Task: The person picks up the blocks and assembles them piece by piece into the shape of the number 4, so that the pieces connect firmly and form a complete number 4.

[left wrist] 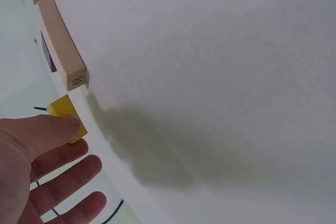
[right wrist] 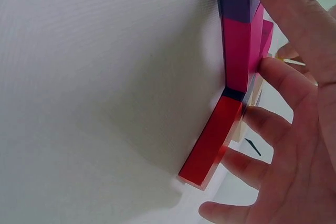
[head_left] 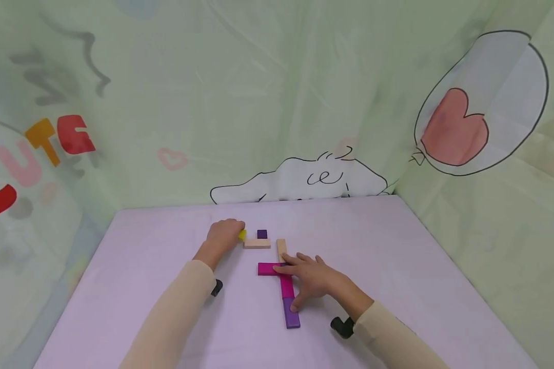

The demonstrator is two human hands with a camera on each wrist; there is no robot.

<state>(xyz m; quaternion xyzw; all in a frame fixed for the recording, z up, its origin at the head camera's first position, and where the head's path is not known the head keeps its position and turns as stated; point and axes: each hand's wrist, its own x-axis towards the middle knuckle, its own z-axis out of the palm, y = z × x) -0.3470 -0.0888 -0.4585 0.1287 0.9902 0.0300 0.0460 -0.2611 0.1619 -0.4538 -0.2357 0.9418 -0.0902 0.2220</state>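
Note:
My left hand (head_left: pixel 223 233) pinches a small yellow block (left wrist: pixel 65 108) between thumb and forefinger; its other fingers extend apart in the left wrist view. Just right of it lies a plain wooden block (head_left: pixel 257 244), with a dark purple cube (head_left: pixel 262 234) behind. My right hand (head_left: pixel 311 277) spreads over a line of blocks, its thumb at the purple block (head_left: pixel 292 318). Its fingertips reach a magenta block (head_left: pixel 287 288) and a second magenta block (head_left: pixel 268 269) pointing left. In the right wrist view, fingers lie along a red block (right wrist: pixel 212 142), hidden by the hand from above.
Another plain wooden block (head_left: pixel 281 248) stands at the far end of the line, beyond a small dark block (right wrist: pixel 234 94). A pale lilac cloth covers the table (head_left: pixel 134 307). Printed fabric walls (head_left: pixel 258 102) rise at the back and sides.

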